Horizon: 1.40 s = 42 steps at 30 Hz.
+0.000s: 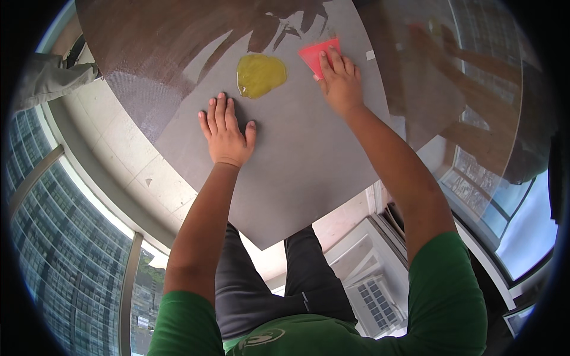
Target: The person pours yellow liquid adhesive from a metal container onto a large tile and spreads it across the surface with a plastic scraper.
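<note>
My left hand (227, 133) lies flat on the grey tabletop (279, 166), fingers spread, holding nothing. Just beyond its fingertips is a puddle of glossy yellow-green liquid (261, 76). To the right of the puddle, my right hand (343, 83) presses a flat pink-red scraper (317, 54) against the surface. Its fingers rest on top of the scraper, and the thumb is at the near edge. A dark brown wet-looking coat (160, 41) covers the far left part of the tabletop, with streaked, jagged borders reaching towards the puddle.
At the right stands a large reflective glass panel (475, 77) close to the table. Another person's grey-trousered leg (53, 80) shows at the far left. Windows (71, 237) line the left side. Below the table, a white-framed object with a dark grid (374, 299) sits near my legs.
</note>
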### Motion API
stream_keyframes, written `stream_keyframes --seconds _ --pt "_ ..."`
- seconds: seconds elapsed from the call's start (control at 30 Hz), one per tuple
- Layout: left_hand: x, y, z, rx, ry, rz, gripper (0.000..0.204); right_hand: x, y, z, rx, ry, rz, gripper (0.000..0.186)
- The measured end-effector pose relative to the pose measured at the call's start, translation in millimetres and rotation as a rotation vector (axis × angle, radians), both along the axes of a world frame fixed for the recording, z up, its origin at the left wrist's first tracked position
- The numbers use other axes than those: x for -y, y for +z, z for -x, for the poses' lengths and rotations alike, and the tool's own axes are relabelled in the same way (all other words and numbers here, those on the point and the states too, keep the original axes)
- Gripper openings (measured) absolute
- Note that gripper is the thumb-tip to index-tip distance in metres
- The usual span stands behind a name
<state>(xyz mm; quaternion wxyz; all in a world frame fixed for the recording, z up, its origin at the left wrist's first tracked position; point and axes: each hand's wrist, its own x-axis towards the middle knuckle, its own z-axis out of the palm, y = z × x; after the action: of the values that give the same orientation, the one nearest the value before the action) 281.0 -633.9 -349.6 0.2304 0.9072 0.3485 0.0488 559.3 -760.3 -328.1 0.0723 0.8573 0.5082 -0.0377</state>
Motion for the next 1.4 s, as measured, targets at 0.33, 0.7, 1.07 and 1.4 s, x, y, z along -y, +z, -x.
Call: stream_keyframes --seconds 0.33,0.7,1.07,1.4 --pt "1 2 -3 -0.044 0.003 -0.02 0.073 33 66 29 -0.122 0.025 0.185 0.043" --pt "-4 6 0 0.006 0.044 0.065 0.071 -52 66 68 -0.699 -0.862 0.046 0.022" --pt "-11 5 22 0.429 -0.266 0.201 0.023 -149 45 82 -1.055 -0.984 -0.36 0.026" --pt "-17 6 21 0.485 -0.332 0.18 0.021 -283 70 147 -0.815 -0.495 0.159 0.034"
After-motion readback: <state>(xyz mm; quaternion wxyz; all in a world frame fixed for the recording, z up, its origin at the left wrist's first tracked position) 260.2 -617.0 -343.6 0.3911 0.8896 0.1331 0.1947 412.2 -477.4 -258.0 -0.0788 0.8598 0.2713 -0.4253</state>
